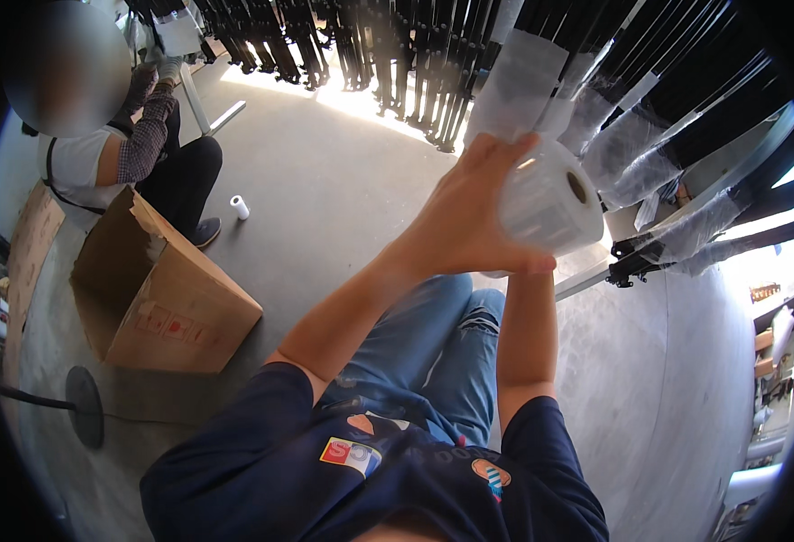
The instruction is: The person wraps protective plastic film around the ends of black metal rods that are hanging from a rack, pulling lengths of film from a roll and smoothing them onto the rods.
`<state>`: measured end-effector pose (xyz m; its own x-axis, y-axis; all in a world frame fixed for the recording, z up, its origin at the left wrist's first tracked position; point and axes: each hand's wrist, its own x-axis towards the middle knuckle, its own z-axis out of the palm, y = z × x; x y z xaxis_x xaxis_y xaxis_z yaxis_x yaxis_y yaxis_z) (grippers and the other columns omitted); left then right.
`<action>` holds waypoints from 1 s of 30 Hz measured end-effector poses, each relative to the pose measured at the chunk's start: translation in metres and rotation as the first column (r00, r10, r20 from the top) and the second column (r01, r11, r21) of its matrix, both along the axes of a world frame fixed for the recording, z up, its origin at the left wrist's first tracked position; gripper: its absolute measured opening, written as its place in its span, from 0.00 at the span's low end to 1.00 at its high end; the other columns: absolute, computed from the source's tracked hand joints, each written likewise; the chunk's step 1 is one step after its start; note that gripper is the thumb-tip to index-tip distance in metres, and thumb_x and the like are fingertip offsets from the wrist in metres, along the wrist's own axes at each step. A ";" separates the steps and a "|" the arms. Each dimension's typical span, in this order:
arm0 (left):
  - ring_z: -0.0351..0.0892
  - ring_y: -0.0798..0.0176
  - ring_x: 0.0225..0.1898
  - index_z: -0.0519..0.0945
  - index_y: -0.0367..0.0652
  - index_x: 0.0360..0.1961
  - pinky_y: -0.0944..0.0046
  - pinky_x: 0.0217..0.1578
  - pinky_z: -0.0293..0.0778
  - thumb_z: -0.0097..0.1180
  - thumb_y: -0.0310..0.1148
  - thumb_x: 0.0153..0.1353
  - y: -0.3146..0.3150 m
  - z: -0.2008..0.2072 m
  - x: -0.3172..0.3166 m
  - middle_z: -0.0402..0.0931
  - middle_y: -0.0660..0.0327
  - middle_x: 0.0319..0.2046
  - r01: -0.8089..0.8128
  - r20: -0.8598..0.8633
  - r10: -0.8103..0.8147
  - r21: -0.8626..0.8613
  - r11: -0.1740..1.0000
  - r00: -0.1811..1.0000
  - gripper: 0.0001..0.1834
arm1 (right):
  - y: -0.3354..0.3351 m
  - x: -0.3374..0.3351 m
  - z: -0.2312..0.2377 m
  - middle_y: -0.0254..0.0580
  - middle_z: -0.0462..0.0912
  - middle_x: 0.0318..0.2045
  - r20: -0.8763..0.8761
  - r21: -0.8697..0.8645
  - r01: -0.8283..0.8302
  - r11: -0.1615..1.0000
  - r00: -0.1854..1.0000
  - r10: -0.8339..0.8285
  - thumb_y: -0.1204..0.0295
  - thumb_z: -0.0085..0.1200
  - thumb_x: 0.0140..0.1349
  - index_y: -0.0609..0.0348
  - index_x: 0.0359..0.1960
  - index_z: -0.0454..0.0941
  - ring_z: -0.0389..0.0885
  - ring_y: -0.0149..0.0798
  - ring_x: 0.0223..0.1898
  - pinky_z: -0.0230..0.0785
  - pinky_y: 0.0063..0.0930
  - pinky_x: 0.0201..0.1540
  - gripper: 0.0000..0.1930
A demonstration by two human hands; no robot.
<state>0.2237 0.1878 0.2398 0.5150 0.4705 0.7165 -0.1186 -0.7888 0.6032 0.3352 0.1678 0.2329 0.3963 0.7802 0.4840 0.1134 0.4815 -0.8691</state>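
My left hand is closed around a roll of clear plastic wrap, fingers over its top and thumb at its lower side. The cardboard core shows at the roll's right end. A wide strip of translucent film stretches up behind the roll toward the black metal bars. My right forearm rises to just below the roll. The roll and my left hand hide my right hand, so its fingers cannot be seen.
Black metal bars stand in a long row ahead, some wrapped in film at right. An open cardboard box sits at left near a round black base. Beyond it a person sits near a small white roll.
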 end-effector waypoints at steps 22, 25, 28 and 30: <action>0.63 0.48 0.45 0.74 0.43 0.43 0.56 0.47 0.59 0.52 0.25 0.48 0.012 -0.014 0.032 0.65 0.53 0.41 -0.534 0.147 0.514 0.271 0.801 0.845 0.18 | 0.015 0.063 -0.069 0.52 0.65 0.51 -0.486 0.500 -0.276 0.821 0.695 0.530 0.43 0.50 0.42 0.59 0.57 0.56 0.66 0.49 0.51 0.61 0.43 0.51 0.43; 0.66 0.54 0.45 0.73 0.43 0.38 0.58 0.45 0.61 0.54 0.25 0.48 0.029 -0.015 0.029 0.67 0.52 0.40 -0.505 0.350 0.411 0.238 0.830 0.842 0.13 | 0.013 0.047 -0.055 0.51 0.64 0.52 -0.415 0.525 -0.384 0.760 0.664 0.622 0.41 0.48 0.42 0.56 0.58 0.55 0.64 0.50 0.52 0.59 0.46 0.52 0.44; 0.66 0.59 0.46 0.67 0.40 0.42 0.59 0.46 0.61 0.56 0.28 0.49 0.042 -0.026 0.025 0.67 0.54 0.41 -0.182 0.439 0.142 0.051 0.982 0.887 0.18 | 0.022 0.048 -0.065 0.48 0.64 0.52 -0.502 0.577 -0.313 0.755 0.593 0.630 0.42 0.48 0.43 0.51 0.57 0.57 0.64 0.48 0.52 0.59 0.46 0.52 0.41; 0.66 0.59 0.46 0.63 0.37 0.44 0.60 0.46 0.62 0.57 0.33 0.50 0.046 -0.027 0.025 0.67 0.54 0.41 -0.071 0.457 0.075 -0.027 0.997 0.886 0.23 | 0.027 0.055 -0.080 0.45 0.64 0.52 -0.560 0.644 -0.272 0.715 0.470 0.683 0.42 0.47 0.44 0.49 0.57 0.57 0.63 0.47 0.52 0.58 0.45 0.52 0.39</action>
